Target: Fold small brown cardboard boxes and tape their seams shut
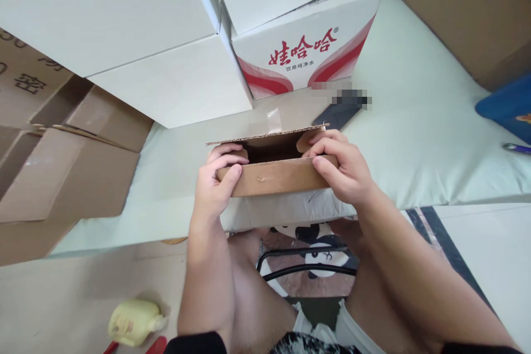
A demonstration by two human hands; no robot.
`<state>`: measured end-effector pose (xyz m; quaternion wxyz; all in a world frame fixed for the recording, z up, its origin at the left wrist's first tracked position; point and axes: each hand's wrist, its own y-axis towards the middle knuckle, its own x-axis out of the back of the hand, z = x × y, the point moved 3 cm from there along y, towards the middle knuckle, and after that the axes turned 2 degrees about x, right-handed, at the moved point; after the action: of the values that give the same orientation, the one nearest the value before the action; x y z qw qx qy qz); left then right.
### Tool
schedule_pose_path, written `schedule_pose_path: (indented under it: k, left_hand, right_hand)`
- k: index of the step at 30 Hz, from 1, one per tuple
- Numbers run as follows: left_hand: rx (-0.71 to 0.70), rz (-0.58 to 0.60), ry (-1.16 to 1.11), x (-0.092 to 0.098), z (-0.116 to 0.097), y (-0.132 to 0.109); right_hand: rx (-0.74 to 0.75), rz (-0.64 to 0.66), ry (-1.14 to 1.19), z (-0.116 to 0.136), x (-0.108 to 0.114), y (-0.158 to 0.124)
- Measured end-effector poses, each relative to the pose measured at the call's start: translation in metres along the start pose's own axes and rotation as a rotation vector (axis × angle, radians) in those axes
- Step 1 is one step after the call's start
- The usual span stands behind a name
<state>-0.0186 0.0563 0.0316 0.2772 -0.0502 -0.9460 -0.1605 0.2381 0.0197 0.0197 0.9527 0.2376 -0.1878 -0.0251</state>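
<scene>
A small brown cardboard box (282,178) is held between my two hands at the near edge of the covered table. Its top is open toward me, the inside is dark, and a flap with clear tape (274,120) stands up at the back. My left hand (218,180) grips the left end, thumb on the front wall and fingers over the rim. At the right end my right hand (342,166) does the same, fingertips reaching into the opening by a side flap. What lies inside cannot be made out. Just behind the box lies a dark phone (340,110), partly blurred out.
White cartons (166,72) and a red-and-white water carton (307,61) stand at the back. Large brown boxes flank them, left (74,177) and right (464,16). A blue object (506,105) and a pen (516,148) lie at right. On the floor is a yellow bottle (135,321).
</scene>
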Motion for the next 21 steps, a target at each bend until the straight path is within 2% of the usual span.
schedule_pose_path:
  k: [21]
  left_hand:
    - [-0.004, -0.028, -0.006, -0.0013, 0.0002, -0.0004]
  right_hand:
    - [-0.014, -0.001, -0.005, 0.0016, 0.0001, 0.0018]
